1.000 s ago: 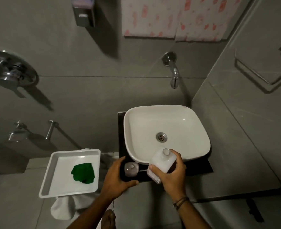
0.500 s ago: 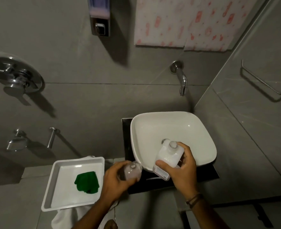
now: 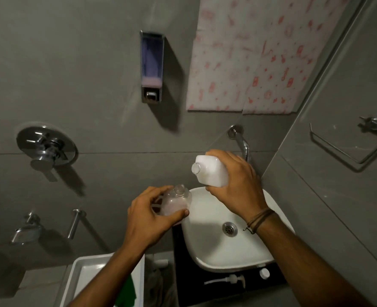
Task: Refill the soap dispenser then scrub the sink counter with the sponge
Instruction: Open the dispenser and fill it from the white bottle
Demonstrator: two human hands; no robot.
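Observation:
My left hand [image 3: 147, 220] grips a small clear soap dispenser bottle [image 3: 176, 201] with its neck uncapped, held above the left rim of the white sink [image 3: 207, 247]. My right hand [image 3: 238, 187] holds a white refill bottle [image 3: 209, 172], tilted with its uncapped mouth pointing left, a little above and right of the dispenser's neck. The pump head [image 3: 227, 280] and a white cap [image 3: 264, 272] lie on the black counter [image 3: 183, 291] in front of the sink. The green sponge [image 3: 127, 293] lies in a white tray [image 3: 79, 275], mostly hidden by my left forearm.
A wall-mounted soap dispenser [image 3: 151, 67] hangs on the grey tiled wall. A chrome spout [image 3: 241, 140] sticks out over the sink. A shower mixer [image 3: 47, 147] and small taps [image 3: 28, 229] are on the left wall; a towel ring [image 3: 347, 142] is on the right.
Both hands have lifted the bottles off the counter to above the sink. The refill bottle has risen higher and tipped toward the dispenser's neck. The camera tilted upward.

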